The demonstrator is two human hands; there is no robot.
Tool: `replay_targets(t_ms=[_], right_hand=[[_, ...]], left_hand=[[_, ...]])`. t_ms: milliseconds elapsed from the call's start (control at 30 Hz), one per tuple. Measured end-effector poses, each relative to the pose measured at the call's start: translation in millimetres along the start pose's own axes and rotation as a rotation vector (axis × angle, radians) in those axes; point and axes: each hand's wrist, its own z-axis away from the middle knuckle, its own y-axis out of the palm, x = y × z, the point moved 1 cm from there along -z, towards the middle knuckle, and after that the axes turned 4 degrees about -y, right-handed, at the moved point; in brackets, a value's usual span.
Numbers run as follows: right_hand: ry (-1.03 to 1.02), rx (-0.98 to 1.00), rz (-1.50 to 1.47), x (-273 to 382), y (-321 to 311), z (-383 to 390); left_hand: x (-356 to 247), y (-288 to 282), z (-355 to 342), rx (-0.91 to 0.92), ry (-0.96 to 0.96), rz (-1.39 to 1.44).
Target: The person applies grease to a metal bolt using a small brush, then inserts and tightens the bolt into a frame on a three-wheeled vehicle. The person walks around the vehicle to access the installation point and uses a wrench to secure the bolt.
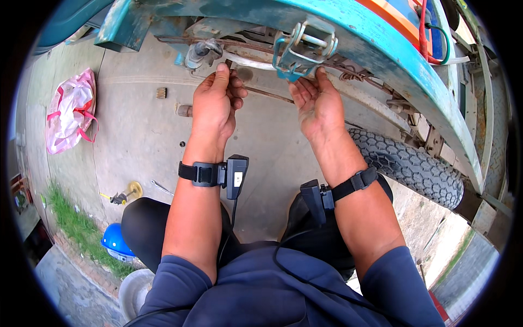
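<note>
My left hand (216,103) reaches up under the teal vehicle body (381,49), its fingers pinched around a small dark part beside a grey cylindrical fitting (199,53). My right hand (318,103) is raised palm-up, with its fingertips touching the underside of a teal metal bracket with silver pins (301,50). A thin rusty rod (267,94) runs between the two hands. Whether the left fingers hold the small part or only press on it is hidden by the thumb.
A knobby black tyre (408,163) sits to the right of my right forearm. On the concrete lie a pink-and-white bag (71,111), a wrench (162,188), a yellow-disc tool (128,192) and a blue round object (116,240). Grass (76,226) borders the lower left.
</note>
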Motion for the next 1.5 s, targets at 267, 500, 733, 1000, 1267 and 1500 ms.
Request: replay_targets(t_ms=[267,500,733,1000,1267,1500], right_hand=[[0.006,0.024,-0.004,1,-1,-1],[-0.015,0.005,-0.020,-3,-2,-3],[-0.020,0.012,-0.022,-2,-3,-3],[0.002,-0.003,-0.025,1,1,1],[0.006,0.044,-0.057,0,-5,-2],[0.016,0.061,-0.073,1,-4,1]], left_hand=[[-4,3,1,0.014,-0.075,0.034],[2,2,-3,-0.010,0.025,-0.084],[3,1,-4,-0.098,0.242,-0.448],[-3,0,-5,0.043,-0.076,0.069],[2,2,-10,-0.083,0.179,-0.303],[1,4,-8,-0.087,0.175,-0.301]])
